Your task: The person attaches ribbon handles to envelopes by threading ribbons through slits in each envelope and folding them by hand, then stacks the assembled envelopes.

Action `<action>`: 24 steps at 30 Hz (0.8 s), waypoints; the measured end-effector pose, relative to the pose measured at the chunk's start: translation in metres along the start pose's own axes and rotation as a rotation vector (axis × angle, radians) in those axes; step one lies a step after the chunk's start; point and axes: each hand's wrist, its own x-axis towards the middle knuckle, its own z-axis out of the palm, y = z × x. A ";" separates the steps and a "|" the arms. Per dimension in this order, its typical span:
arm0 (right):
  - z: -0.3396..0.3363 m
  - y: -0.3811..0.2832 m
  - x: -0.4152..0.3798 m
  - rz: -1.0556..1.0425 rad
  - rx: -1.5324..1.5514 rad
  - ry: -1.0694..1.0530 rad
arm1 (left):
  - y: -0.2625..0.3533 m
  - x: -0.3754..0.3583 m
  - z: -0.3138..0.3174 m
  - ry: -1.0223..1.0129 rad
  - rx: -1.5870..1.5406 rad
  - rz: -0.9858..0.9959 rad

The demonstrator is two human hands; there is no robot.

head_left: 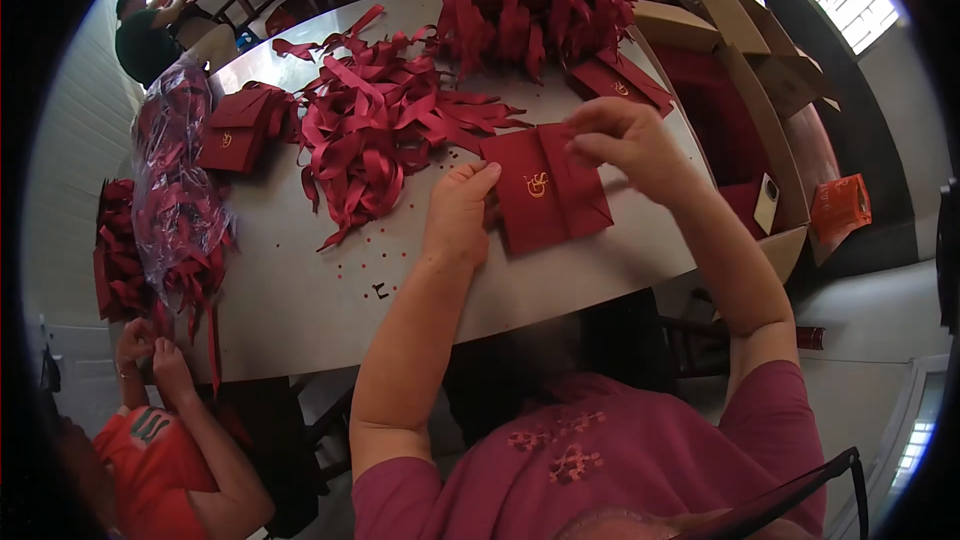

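Note:
A dark red paper gift bag (530, 218) with a gold emblem lies nearly flat at the table's front. My left hand (458, 208) grips its left edge, thumb on top. Above its upper right corner is my right hand (628, 145), fingers curled together in a pinch; what they hold, if anything, I cannot make out. Behind the bag sprawls a big heap of loose red ribbons (365, 130). Another red bag (622, 85) lies just beyond my right hand.
Stacked bags with ribbons (535, 15) stand at the back, and more bags (235, 135) at left beside a plastic-wrapped bundle (178, 165). Small punched dots dot the table (270, 310). Open cardboard box (745, 100) at right holds a phone (766, 202). A co-worker (165, 455) sits at left.

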 end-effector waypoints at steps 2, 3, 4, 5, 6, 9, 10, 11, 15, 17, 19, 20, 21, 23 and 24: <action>0.022 0.032 0.014 -0.012 0.110 -0.019 | 0.000 0.003 -0.002 0.010 0.006 0.029; 0.028 0.044 0.020 0.045 0.230 -0.079 | 0.000 0.004 -0.004 0.007 0.002 0.061; 0.033 0.054 0.025 0.103 0.349 -0.139 | -0.001 0.007 -0.008 0.023 0.010 0.057; 0.037 0.064 0.029 0.109 0.366 -0.144 | -0.003 0.009 -0.012 0.043 0.030 0.103; 0.039 0.072 0.032 0.099 0.349 -0.140 | -0.004 0.011 -0.013 0.060 0.052 0.149; 0.040 0.082 0.034 0.088 0.336 -0.119 | -0.004 0.012 -0.009 0.042 0.075 0.191; 0.039 0.083 0.033 0.087 0.327 -0.099 | -0.004 0.013 -0.008 0.052 0.087 0.188; 0.037 0.084 0.034 0.088 0.346 -0.102 | -0.003 0.013 -0.009 0.056 0.067 0.191; 0.029 0.087 0.038 0.136 0.333 -0.217 | 0.003 0.008 -0.004 0.114 0.003 0.127; 0.027 0.088 0.039 0.136 0.309 -0.247 | 0.003 0.009 -0.008 0.122 0.006 0.111; 0.029 0.089 0.038 0.122 0.297 -0.259 | 0.003 0.009 -0.008 0.126 -0.003 0.091; 0.030 0.088 0.037 0.125 0.304 -0.259 | 0.004 0.008 -0.008 0.110 -0.027 0.093; 0.032 0.087 0.035 0.076 0.258 -0.235 | 0.004 0.007 -0.006 0.094 -0.052 0.095; 0.034 0.087 0.033 0.023 0.215 -0.210 | 0.005 0.006 -0.005 0.079 -0.034 0.092; 0.035 0.088 0.033 0.012 0.232 -0.204 | 0.006 0.005 -0.004 0.059 -0.020 0.092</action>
